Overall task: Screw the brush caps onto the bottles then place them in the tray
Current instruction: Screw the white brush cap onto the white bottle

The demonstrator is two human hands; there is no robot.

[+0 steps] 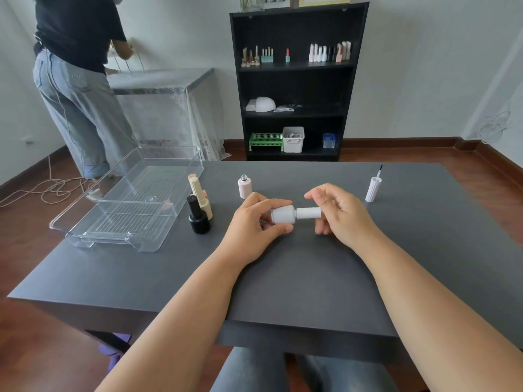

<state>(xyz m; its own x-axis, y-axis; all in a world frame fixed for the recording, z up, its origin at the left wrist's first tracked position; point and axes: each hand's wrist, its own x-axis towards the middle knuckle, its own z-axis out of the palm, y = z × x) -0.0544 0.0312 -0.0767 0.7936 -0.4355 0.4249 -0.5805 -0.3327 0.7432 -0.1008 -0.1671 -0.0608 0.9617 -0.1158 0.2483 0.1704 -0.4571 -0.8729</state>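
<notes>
My left hand [254,222] grips a white bottle [283,215] held sideways above the dark table. My right hand [339,213] pinches its white brush cap [308,213], which sits on the bottle's neck. A pale pink uncapped bottle [244,188] stands behind my left hand. At the right a white ribbed brush cap [373,189] stands upside down with its brush pointing up. A clear plastic tray [127,205] sits at the table's left. Beside it stand a capped black bottle [198,219] and a capped cream bottle [202,199].
The dark grey table [283,278] ends near my lap. A black shelf unit [297,80] with bottles and bins stands behind it. A person in a black top and jeans [76,80] stands at the far left by a covered table. A cord lies on the wooden floor.
</notes>
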